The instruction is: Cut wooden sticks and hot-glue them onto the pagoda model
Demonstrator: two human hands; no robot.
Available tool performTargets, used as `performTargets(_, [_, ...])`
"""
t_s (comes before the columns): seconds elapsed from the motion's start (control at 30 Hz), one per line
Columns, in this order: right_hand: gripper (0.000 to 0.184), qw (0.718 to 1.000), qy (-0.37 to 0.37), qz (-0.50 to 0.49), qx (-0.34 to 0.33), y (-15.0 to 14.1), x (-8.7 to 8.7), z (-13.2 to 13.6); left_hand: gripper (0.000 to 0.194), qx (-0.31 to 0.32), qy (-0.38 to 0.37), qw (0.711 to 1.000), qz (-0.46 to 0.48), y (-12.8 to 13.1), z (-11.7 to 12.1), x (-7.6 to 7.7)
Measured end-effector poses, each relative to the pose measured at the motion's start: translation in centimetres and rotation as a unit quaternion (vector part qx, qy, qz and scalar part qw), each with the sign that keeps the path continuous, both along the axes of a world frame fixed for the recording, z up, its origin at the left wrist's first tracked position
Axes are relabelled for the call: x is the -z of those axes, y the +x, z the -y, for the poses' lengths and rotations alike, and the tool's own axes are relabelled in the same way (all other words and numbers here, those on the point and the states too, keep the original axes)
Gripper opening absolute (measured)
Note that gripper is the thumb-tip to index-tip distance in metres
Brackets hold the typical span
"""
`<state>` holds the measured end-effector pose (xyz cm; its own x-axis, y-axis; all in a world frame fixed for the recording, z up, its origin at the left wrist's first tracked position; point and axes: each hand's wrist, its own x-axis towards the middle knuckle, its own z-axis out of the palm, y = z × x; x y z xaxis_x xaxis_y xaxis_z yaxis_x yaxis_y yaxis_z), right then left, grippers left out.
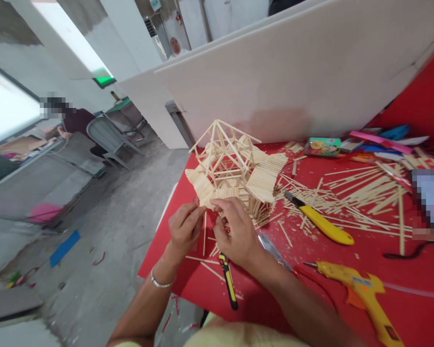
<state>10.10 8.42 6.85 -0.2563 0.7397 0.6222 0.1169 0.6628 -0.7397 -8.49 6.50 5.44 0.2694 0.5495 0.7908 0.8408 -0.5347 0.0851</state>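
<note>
A model of thin wooden sticks (224,161) stands on the red table, with an open pointed frame on top and flared panels of sticks laid side by side. Just in front of its near panel, my left hand (184,229) is closed in a pinch; whatever lies between the fingertips is too small to make out. My right hand (235,233) is close beside it, fingers bent and thumb apart from them, with nothing visible in its grasp. Below the hands lies a black and yellow utility knife (228,282).
Loose sticks (369,190) are scattered right of the model. A yellow knife (323,221) and a yellow glue gun (361,284) lie on the red table (260,299). A white board (275,86) stands behind. Another person (75,120) sits far left.
</note>
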Motion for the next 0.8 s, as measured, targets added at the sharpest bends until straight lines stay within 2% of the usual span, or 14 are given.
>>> performTargets(0.17, [0.039,1.0,-0.008,0.013,0.023,-0.1,0.1,0.0,0.033,-0.033,0.026,0.998,0.046,0.2,0.9,0.2])
performTargets(0.37, [0.006,0.998,-0.035,0.024,0.038,0.0,0.8,-0.1,0.012,-0.1,0.054,0.976,0.186,1.1,1.4,2.2])
performTargets(0.47, [0.012,0.997,-0.038,0.035,0.052,0.3,0.9,0.1,0.004,-0.105,0.036,0.959,0.262,2.2,1.3,2.8])
performTargets(0.63, [0.019,0.994,-0.036,0.084,0.063,0.5,1.0,1.0,0.023,-0.05,0.007,0.946,0.321,3.3,1.5,3.3])
performTargets(0.8, [0.025,0.988,-0.02,0.128,0.089,0.2,1.1,1.5,0.024,-0.021,-0.022,0.932,0.362,3.8,1.3,4.5])
